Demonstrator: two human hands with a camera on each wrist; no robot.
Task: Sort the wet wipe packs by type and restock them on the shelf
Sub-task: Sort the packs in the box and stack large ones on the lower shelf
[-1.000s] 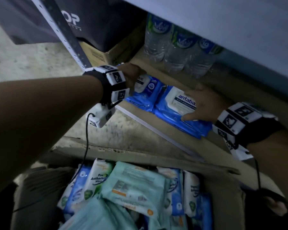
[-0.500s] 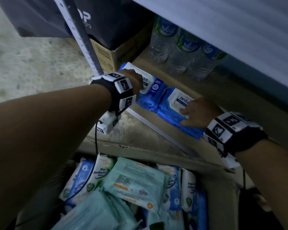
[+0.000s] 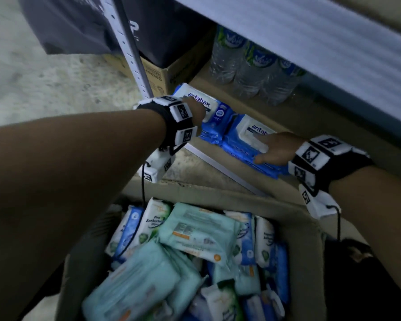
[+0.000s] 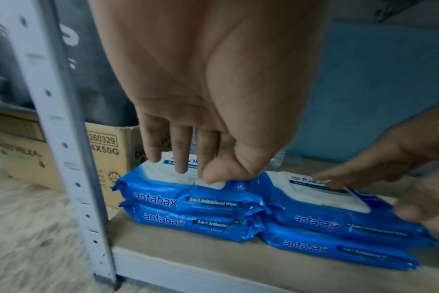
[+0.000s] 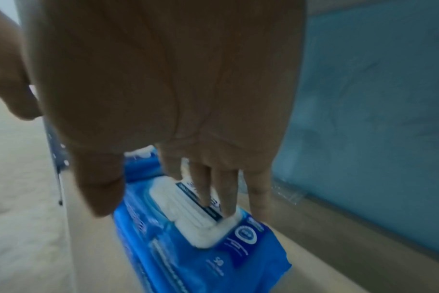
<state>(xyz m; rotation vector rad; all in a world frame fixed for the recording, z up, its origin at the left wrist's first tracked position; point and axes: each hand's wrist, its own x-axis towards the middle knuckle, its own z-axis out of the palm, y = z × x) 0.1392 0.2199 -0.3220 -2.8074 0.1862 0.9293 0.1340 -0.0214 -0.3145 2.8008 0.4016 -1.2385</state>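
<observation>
We have two two-high stacks of glossy blue Antabax wet wipe packs [image 4: 188, 200] side by side on the beige shelf board [image 4: 188, 255], long axes along its front edge. Our left hand [image 3: 196, 110] lies directly on the left stack, fingers straight, thumb on the white flip lid. Our right hand [image 3: 276, 149] lies flat on the right stack [image 5: 213, 247], fingers extended. Unsorted packs fill the brown cardboard box [image 3: 310, 228] below both wrists; either hand is about equally near.

"antabax" and "3-in-1 Antibacterial" on blue wipe packs [image 4: 193, 200], "260329" and "X50G" on cardboard carton [image 4: 108, 158]
</observation>
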